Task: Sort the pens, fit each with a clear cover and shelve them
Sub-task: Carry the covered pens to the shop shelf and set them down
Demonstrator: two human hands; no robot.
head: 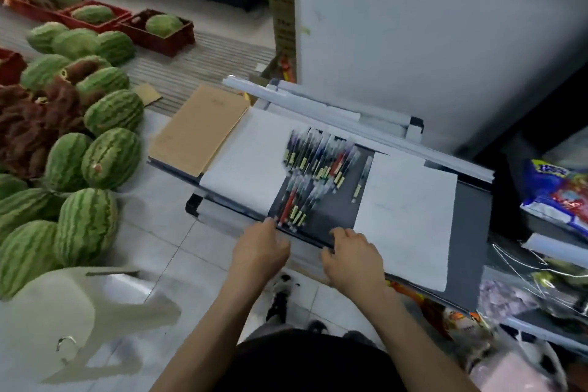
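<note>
Right ahead of the left hand (261, 248), at or almost at its forefinger: the near heap of pens (294, 204), on the dark strip of tabletop (337, 210) between two white sheets (245, 162). Farther out, beyond easy reach of either hand, the far heap of pens (321, 153). Off to the right, a single pen (362, 178), apart from both heaps.

All laid lengthwise away from the body, far ends slanted a little rightward, near ends toward the tabletop's front edge.

Left grip: fingers curled under the back of the hand, forefinger out toward the near heap. Cannot tell whether pinching a pen; too blurred.

Right hand (353, 259) at the front edge, just right of the near heap. Right grip: fingers bent over the edge, thumb lower. Cannot tell whether clasping the edge or merely leaning on it.

By this layout, left hand nearer the near heap, right hand nearer the single pen. Probably best to reach straight forward and pinch across a barrel, not along it. No clear covers made out anywhere; shelving seemingly not yet begun.
</note>
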